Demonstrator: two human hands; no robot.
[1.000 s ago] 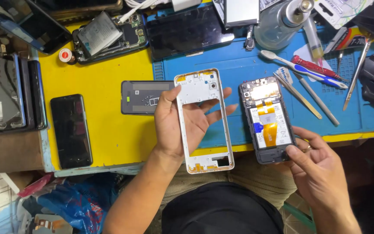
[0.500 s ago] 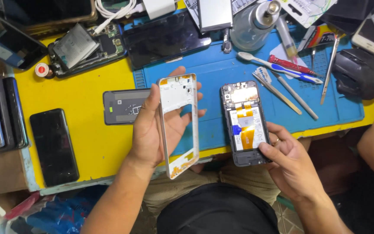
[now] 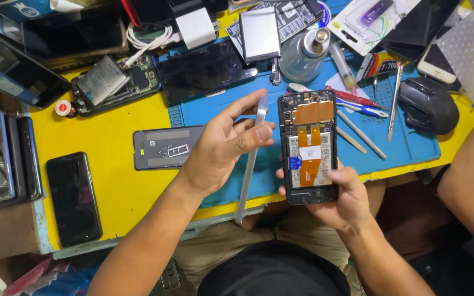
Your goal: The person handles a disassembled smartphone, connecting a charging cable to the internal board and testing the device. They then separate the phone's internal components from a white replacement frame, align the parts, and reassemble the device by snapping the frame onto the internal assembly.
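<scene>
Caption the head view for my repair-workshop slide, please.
Left hand holds a phone frame edge-on beside an opened phone in the right hand, above a cluttered blue mat.

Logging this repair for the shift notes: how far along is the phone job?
Done: the opened phone shows bare battery and orange flex cables. In hand: right hand holds it; left hand holds the white frame edge-on beside it. Left: the two remain apart.

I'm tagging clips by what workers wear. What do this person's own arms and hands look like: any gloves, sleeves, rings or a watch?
Both are bare: the left hand and right hand wear no gloves, and both forearms show no sleeves. No watch, band or ring is visible on wrists or fingers in the head view.
</scene>
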